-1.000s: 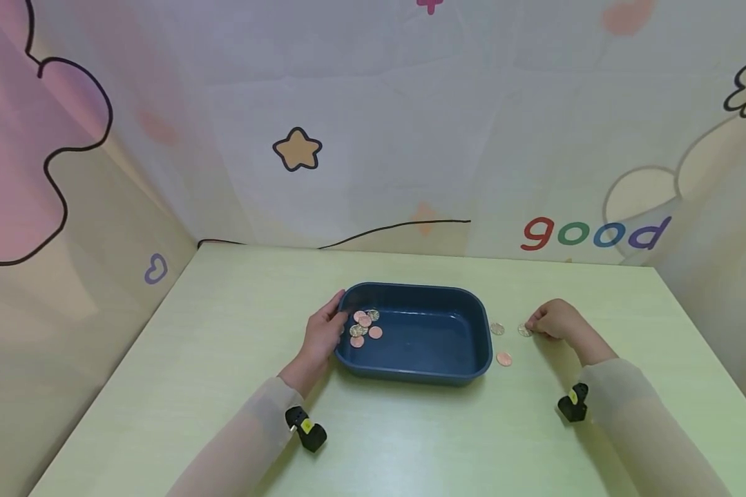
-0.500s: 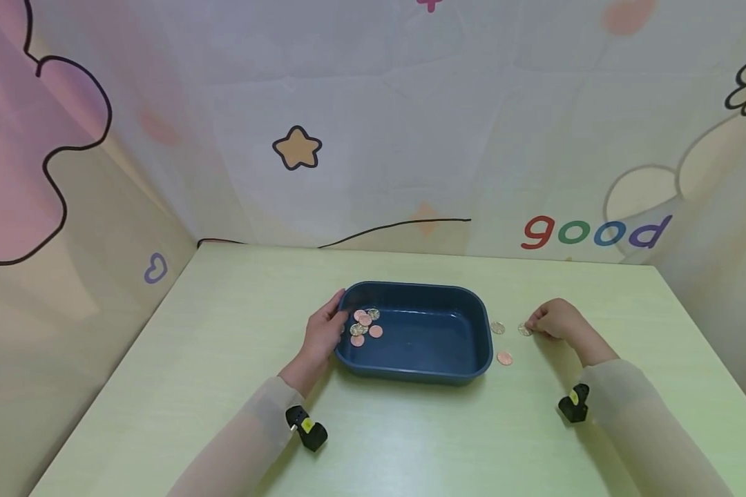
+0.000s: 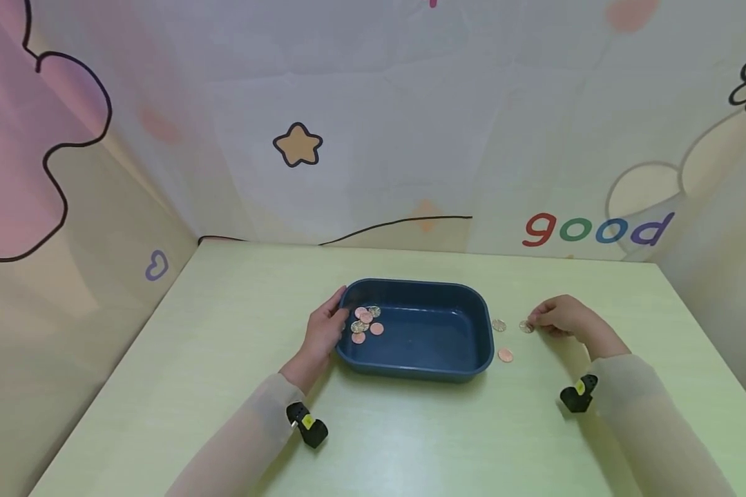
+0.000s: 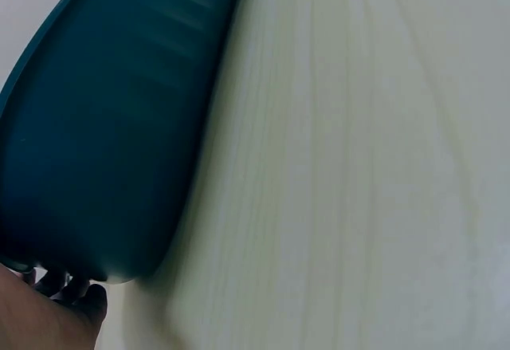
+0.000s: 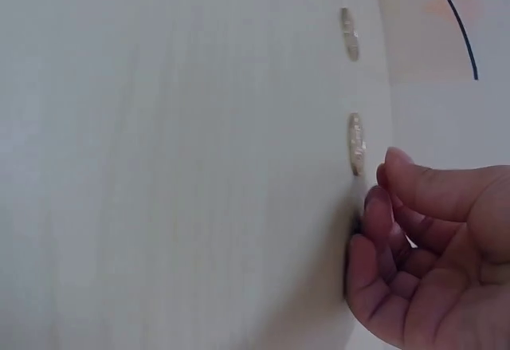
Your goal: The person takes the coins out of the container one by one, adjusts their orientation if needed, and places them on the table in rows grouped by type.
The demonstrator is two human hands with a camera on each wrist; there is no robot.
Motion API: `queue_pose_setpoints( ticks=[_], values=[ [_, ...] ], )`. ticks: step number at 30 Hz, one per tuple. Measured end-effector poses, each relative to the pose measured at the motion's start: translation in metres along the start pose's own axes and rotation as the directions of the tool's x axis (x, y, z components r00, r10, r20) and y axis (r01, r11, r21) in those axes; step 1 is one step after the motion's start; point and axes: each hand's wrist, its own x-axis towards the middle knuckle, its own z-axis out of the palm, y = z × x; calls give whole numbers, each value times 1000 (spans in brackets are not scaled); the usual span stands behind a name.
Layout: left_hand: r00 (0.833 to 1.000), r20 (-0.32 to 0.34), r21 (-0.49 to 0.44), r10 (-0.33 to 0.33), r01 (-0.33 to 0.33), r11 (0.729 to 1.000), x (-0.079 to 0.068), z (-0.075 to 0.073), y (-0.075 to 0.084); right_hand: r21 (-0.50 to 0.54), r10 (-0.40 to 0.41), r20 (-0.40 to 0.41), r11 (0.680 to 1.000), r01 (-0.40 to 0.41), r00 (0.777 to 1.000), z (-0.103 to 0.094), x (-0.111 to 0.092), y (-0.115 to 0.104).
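Note:
My left hand (image 3: 321, 333) grips the left end of a dark blue rectangular tub (image 3: 413, 373), thumb over the rim and fingers outside and beneath. Copper-coloured coins (image 3: 377, 329) and pale gold coins (image 3: 374, 312) lie inside, clustered at that end. Right of the tub, my right hand (image 3: 562, 317) is low over the table beside a pale gold coin (image 3: 526, 326). The right wrist view has this coin (image 5: 356, 144) lying flat, its near edge right at the loosely curled fingertips, with nothing visible between thumb and index finger.
Between the tub and the right hand, another pale gold coin (image 3: 499, 325) and a copper-coloured coin (image 3: 505, 355) lie on the light wood-grain table (image 3: 410, 442). A printed cloth backdrop (image 3: 379, 152) rises behind the table and at both sides.
My right hand has drawn back slightly to the right, its wrist turned a little, so more of the coin shows. My left hand keeps its hold on the tub.

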Motion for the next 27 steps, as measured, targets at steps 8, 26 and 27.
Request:
queue_pose_setpoints(
  ticks=[8, 26, 27],
  values=[
    [1000, -8, 12, -2, 2, 1000, 1, 0, 1, -8, -57, -13, 998, 57, 998, -10, -13, -19],
    [1000, 11, 12, 27, -27, 1000, 1, -1, -3, -185, -364, -67, 920, 347, 929, -19, -35, -87],
    [1000, 11, 12, 26, -26, 1000, 1, -1, -2, -194, -375, -63, 914, 357, 925, -18, -34, -92]
  ],
)
